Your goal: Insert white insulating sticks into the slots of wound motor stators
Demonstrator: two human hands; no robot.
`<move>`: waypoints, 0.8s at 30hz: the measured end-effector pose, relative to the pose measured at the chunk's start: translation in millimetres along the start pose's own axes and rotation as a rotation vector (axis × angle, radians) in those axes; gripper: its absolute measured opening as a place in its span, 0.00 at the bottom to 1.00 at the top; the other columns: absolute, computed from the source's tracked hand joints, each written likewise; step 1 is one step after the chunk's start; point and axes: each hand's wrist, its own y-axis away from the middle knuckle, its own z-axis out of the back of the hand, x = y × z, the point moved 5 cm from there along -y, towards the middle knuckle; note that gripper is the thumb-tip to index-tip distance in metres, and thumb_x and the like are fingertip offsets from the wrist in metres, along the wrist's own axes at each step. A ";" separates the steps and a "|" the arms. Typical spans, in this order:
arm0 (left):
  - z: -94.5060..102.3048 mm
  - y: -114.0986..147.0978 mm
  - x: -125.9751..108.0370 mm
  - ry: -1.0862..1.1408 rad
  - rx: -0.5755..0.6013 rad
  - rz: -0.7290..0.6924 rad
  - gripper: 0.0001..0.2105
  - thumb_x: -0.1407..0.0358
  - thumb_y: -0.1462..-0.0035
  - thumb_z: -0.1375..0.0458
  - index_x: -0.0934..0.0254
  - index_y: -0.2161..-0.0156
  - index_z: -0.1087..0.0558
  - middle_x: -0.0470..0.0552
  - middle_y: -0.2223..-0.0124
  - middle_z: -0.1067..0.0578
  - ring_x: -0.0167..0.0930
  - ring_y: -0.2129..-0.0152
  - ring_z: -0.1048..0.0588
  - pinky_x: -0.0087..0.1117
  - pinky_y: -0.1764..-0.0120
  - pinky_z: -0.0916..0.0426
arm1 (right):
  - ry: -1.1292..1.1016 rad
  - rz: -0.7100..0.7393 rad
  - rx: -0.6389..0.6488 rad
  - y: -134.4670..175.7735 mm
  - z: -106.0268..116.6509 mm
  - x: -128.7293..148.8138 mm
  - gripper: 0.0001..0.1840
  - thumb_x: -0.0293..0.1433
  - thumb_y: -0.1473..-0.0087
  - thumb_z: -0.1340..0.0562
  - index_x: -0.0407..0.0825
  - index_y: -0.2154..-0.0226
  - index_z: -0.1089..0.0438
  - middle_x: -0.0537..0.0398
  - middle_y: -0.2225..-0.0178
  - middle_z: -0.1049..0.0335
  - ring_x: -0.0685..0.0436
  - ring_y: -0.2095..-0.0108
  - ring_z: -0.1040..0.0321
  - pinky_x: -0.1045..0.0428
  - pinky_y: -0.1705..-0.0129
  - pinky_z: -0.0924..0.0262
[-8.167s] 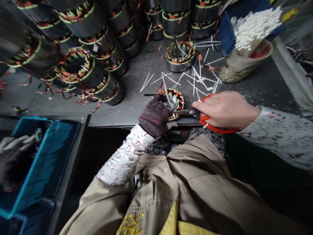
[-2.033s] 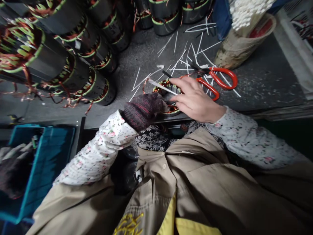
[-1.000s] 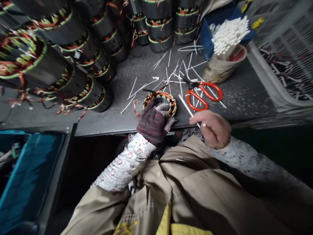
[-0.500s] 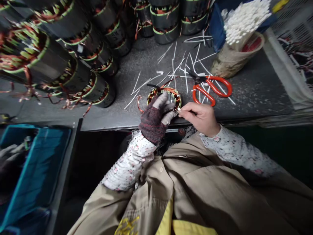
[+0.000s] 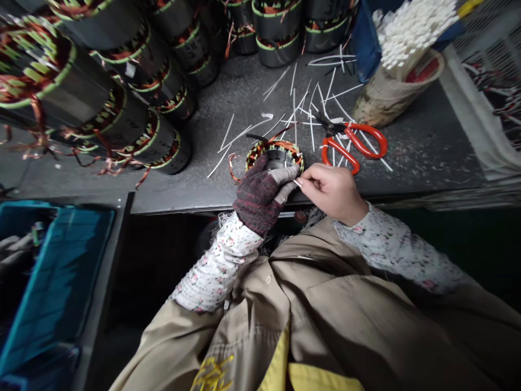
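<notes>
the gloved left hand (image 5: 262, 195) curls its fingers over a wound ring (image 5: 285, 145) on the surface (image 5: 211, 194), near the front edge; the bare right hand (image 5: 336, 190) has its fingers pinched on a white strip (image 5: 298, 183) at the rim. red-handled scissors (image 5: 350, 129) lie beyond, then stacked cores (image 5: 279, 53).

And here's the wound ring (image 5: 280, 145), sitting by the front edge of the worktop (image 5: 191, 190), its opening facing up — orange-red windings packed around a grey inner wall, yellow-green tabs ringing the rim. Copper-coloured leads (image 5: 233, 167) curl out on the left, a black sleeve (image 5: 255, 137) juts from the back. Close beside the near right rim — a short white strip (image 5: 298, 183), slanted, pinched in bare fingers (image 5: 309, 188).
</notes>
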 end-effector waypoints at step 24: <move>-13.4 8.8 -16.0 -0.370 0.050 -0.061 0.06 0.61 0.32 0.42 0.61 0.57 0.29 0.50 0.57 0.21 0.32 0.53 0.20 0.41 0.40 0.26 | -0.984 -0.411 -0.070 -10.8 25.8 16.4 0.23 0.47 0.38 0.34 0.52 0.77 0.36 0.60 0.79 0.42 0.49 0.75 0.40 0.50 0.70 0.41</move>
